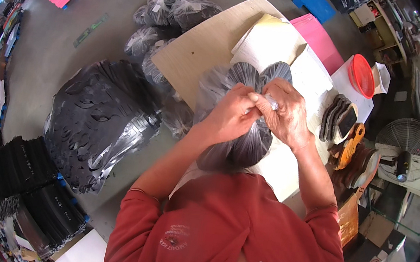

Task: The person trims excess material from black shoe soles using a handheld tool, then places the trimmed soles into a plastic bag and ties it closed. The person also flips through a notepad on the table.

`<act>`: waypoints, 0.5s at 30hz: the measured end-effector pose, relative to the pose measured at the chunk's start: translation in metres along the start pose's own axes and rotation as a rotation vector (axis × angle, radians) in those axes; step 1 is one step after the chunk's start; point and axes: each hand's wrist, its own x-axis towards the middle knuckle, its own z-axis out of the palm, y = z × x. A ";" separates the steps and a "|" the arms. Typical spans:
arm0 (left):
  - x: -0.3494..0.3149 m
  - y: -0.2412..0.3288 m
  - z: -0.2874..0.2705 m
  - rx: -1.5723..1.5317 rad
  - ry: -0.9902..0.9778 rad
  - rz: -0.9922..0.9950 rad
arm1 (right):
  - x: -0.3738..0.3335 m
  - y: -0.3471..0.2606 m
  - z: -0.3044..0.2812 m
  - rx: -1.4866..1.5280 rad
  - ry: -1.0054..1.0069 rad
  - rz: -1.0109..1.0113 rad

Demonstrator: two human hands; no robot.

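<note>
A clear plastic bag (247, 149) filled with black pieces stands on the work table in front of me. Its gathered neck is pinched between my two hands, right above the contents. My left hand (233, 109) has its fingers closed on the twisted plastic. Against it, my right hand (287, 110) is closed on the same neck, and a whitish bit of plastic shows between its fingers. Both thumbs meet at the middle. What exactly lies under the fingertips is hidden.
Filled bags (170, 8) sit on the floor beyond the table board (199, 46). At left lie cut-out black sheets (99, 117) and stacked black sheets (22, 165). Pale sheets (271, 41), pink sheets (318, 39), a red bowl (362, 76) and a fan (405, 142) are farther right.
</note>
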 end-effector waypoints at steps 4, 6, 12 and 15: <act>-0.006 0.001 -0.005 -0.322 0.023 -0.243 | 0.001 0.007 -0.014 0.159 -0.148 -0.080; -0.008 0.002 -0.011 -0.452 -0.028 -0.504 | 0.000 0.010 -0.020 0.268 -0.244 -0.087; -0.001 0.004 -0.027 -0.420 -0.181 -0.610 | -0.008 0.014 -0.022 0.043 -0.222 -0.131; 0.004 0.005 -0.030 -0.239 -0.253 -0.618 | -0.007 0.015 -0.023 -0.036 -0.184 -0.200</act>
